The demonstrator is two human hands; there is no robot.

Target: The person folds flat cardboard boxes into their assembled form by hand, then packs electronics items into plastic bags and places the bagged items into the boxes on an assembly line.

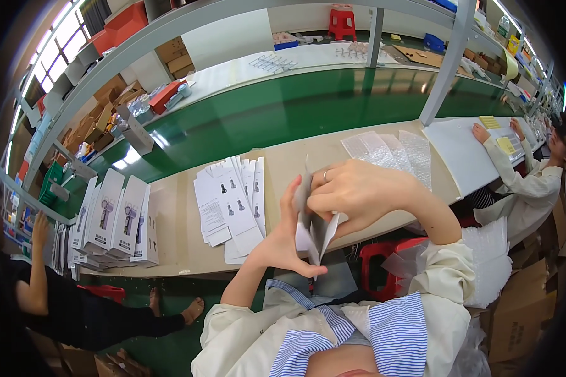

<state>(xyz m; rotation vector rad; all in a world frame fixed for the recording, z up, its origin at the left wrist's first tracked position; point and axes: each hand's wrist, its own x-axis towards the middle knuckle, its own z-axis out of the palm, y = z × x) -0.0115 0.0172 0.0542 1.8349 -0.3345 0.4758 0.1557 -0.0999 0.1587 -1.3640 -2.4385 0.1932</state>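
Above the near edge of the bench I hold a small grey-white folding carton [324, 237], tilted upright with its end flaps standing apart. My left hand [282, 242] grips it from the left side, thumb low and fingers behind it. My right hand [355, 191], with a ring on one finger, is bent over the top, its fingers closed at the carton's open edge; their tips are partly hidden. Just left of my hands lies a spread of flat printed cartons [242, 220]. Beyond my right hand are bubble-wrap sheets [383, 151].
Finished-looking printed boxes [110, 217] stand crowded at the bench's left end. A grey post [448, 69] rises at the right. A person [531, 163] works at the right, another [34, 283] stands at the left. A red stool [374, 270] and more bubble wrap [487, 264] are beside me.
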